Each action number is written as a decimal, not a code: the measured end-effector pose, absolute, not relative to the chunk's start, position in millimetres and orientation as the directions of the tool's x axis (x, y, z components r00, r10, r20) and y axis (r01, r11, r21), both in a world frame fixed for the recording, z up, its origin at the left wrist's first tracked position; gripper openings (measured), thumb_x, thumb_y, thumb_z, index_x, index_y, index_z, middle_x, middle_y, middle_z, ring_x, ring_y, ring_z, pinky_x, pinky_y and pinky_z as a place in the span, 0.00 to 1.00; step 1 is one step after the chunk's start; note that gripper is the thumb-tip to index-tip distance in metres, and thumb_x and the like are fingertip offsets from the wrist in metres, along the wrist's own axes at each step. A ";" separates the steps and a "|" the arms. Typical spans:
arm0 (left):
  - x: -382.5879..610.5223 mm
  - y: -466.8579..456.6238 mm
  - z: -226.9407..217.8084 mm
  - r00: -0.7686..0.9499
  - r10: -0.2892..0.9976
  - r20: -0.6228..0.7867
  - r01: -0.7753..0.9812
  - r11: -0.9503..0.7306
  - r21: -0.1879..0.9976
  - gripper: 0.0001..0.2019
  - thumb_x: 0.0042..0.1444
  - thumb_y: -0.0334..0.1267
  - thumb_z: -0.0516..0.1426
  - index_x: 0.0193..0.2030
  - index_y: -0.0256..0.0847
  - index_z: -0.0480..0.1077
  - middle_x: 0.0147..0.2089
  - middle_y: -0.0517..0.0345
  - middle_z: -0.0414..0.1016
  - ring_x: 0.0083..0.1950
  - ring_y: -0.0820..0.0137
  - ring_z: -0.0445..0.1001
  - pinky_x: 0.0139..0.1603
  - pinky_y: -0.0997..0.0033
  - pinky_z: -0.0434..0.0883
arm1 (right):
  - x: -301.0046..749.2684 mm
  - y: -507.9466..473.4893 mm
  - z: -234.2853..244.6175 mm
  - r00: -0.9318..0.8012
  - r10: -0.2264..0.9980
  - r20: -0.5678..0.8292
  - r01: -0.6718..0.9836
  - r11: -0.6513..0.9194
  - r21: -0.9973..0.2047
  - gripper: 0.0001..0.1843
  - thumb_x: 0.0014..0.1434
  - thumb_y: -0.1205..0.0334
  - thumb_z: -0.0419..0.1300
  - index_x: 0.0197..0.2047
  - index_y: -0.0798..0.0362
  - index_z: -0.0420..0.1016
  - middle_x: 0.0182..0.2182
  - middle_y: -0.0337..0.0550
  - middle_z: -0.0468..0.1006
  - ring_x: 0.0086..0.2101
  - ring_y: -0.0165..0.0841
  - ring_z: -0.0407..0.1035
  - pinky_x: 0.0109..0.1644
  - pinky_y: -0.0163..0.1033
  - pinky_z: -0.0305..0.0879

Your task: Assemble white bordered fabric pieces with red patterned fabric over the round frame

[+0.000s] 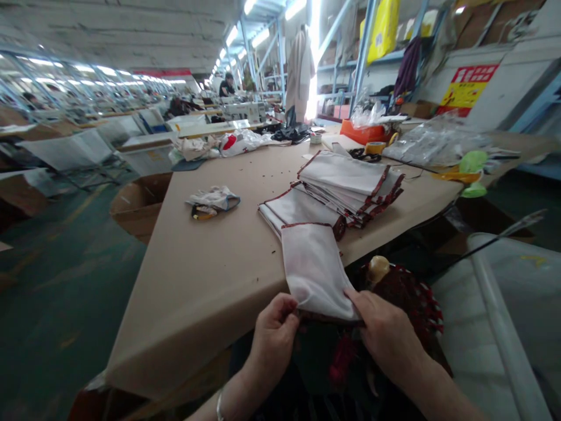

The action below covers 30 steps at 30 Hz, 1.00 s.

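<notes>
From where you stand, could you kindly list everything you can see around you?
white fabric piece: one, white with dark red edging, between the hands
folded fabric stacks: two, white with dark red edging, on the table
fabric heap: one, dark red and white, at the lap
cloth scraps: one bundle, white and blue, on the table
work table: one, tan, in front
orange container: one, orange, far table end
clear plastic sheeting: one pile, far right of the table
cardboard box: one, brown, floor left of the table
sewing machine: one, white, far back
co-worker: one, dark top, far back
left hand: one, holding the fabric's left edge
right hand: one, holding its right corner
</notes>
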State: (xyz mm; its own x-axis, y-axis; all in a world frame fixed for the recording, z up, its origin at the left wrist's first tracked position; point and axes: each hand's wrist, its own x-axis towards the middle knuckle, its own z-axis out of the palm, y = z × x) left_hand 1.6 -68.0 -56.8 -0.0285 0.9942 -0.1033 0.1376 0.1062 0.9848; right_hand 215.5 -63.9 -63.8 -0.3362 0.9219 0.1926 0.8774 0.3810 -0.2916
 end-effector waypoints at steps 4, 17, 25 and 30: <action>46.5 -74.3 -72.1 0.041 0.895 -0.444 -0.417 0.419 0.806 0.11 0.44 0.37 0.62 0.32 0.41 0.64 0.28 0.62 0.69 0.28 0.73 0.70 0.24 0.74 0.71 | 218.6 -112.4 -113.9 -0.345 0.924 -0.166 0.856 0.237 -0.460 0.21 0.54 0.74 0.50 0.44 0.50 0.77 0.33 0.47 0.80 0.32 0.38 0.76 0.36 0.39 0.69; 88.0 -51.1 -75.6 0.485 0.721 -0.495 -0.289 0.666 0.688 0.13 0.42 0.43 0.65 0.25 0.38 0.67 0.19 0.64 0.66 0.17 0.77 0.64 0.17 0.78 0.60 | 254.7 -97.8 -105.0 -0.162 0.913 -0.374 -0.507 -0.402 -0.762 0.13 0.56 0.51 0.58 0.33 0.49 0.78 0.29 0.42 0.81 0.34 0.38 0.77 0.42 0.45 0.73; 117.8 25.4 -22.3 0.569 0.731 -0.377 -0.424 0.653 0.627 0.07 0.43 0.31 0.62 0.27 0.37 0.67 0.20 0.65 0.67 0.16 0.80 0.62 0.17 0.81 0.58 | 285.6 -36.5 -7.2 -0.154 0.982 -0.114 -0.453 -0.172 -0.875 0.30 0.57 0.35 0.49 0.39 0.51 0.78 0.37 0.49 0.82 0.40 0.41 0.76 0.41 0.48 0.73; 146.1 47.8 -67.0 0.317 0.750 -0.581 -0.457 0.657 0.599 0.05 0.49 0.31 0.56 0.25 0.38 0.63 0.17 0.66 0.62 0.14 0.80 0.58 0.13 0.82 0.47 | 292.8 29.5 -57.1 -0.026 0.984 -0.176 -0.319 -0.175 -0.931 0.14 0.58 0.55 0.52 0.32 0.54 0.74 0.31 0.47 0.81 0.35 0.39 0.76 0.45 0.49 0.72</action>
